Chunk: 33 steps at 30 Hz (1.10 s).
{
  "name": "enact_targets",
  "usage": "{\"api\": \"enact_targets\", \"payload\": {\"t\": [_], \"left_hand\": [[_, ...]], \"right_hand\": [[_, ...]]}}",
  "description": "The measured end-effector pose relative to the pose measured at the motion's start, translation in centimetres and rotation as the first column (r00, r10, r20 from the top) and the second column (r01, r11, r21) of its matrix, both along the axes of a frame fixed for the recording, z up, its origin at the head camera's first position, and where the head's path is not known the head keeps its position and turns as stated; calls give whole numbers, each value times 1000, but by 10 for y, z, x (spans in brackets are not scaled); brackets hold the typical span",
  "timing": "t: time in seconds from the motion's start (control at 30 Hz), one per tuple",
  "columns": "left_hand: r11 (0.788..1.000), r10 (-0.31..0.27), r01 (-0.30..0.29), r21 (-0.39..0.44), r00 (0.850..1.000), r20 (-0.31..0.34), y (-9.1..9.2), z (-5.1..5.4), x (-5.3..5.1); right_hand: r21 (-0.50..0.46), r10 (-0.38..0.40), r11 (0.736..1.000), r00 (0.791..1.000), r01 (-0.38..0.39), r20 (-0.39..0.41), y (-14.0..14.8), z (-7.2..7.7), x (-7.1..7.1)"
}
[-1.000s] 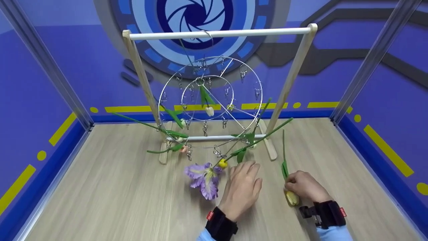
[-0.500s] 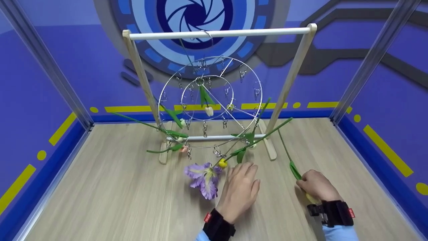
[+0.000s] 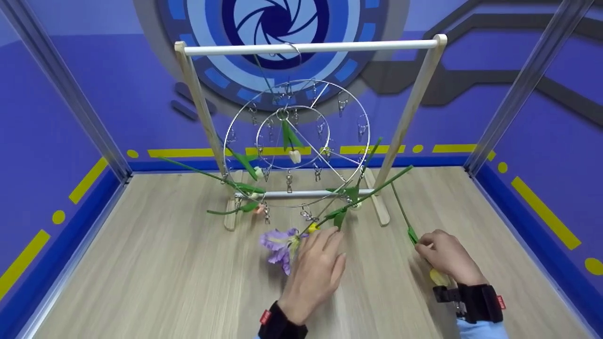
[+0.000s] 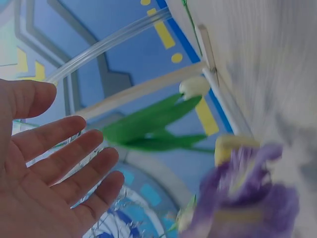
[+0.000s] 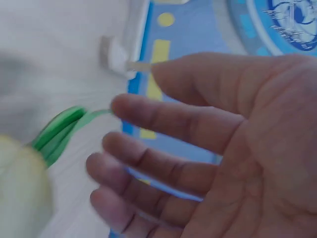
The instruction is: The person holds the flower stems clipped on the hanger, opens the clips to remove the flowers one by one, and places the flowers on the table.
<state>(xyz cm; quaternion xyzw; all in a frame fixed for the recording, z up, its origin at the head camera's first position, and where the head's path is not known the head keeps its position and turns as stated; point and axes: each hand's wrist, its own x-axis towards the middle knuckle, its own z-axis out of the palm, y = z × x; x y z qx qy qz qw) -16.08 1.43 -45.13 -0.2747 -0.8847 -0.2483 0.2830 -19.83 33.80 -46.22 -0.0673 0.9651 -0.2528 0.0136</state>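
Observation:
My left hand (image 3: 316,268) is open in the head view, its fingers partly covering a purple flower (image 3: 278,242). A yellow bud (image 3: 313,228) is just beyond its fingertips; I cannot tell whether they touch. The left wrist view shows the palm bare, with the purple flower (image 4: 242,203) close by. My right hand (image 3: 447,254) hovers over a pale yellow tulip (image 3: 439,278) lying on the table, its stem pointing to the rack. In the right wrist view the fingers are spread and hold nothing, while the tulip head (image 5: 22,193) is at the left edge.
A wooden rack with a white top bar (image 3: 358,45) carries a round wire hanger with several metal clips (image 3: 342,104). Several artificial flowers hang from it, among them a white tulip (image 3: 295,156). Their stems (image 3: 393,179) stick out sideways. Blue walls (image 3: 70,94) enclose the table (image 3: 155,263).
My right hand has shifted the pale yellow tulip to the right, let it go and risen slightly. My left hand has moved left, now covering part of the purple flower.

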Motion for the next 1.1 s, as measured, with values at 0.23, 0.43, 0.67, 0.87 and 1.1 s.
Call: {"api": "enact_targets", "payload": {"t": [0.23,0.43,0.67,0.87,1.1], "left_hand": [[994,-21,26,102,999,-50,-16,8,-2],[984,-31,41,171,998,-63,-26,9,-7],[969,-3,25,244,996,-89,-34,7,-13],[954,12,15,301,996,-90,-38,6,-17],[942,39,-9,336,996,-81,-43,5,-18]], "right_hand": [[-66,24,997,979,-38,-202,-30,22,8],[-124,63,986,940,-111,-335,-59,34,10],[-202,114,951,870,-236,-480,-87,39,9],[-205,168,921,812,-332,-560,-108,39,5],[-232,210,879,775,-417,-596,-132,34,1]]}}
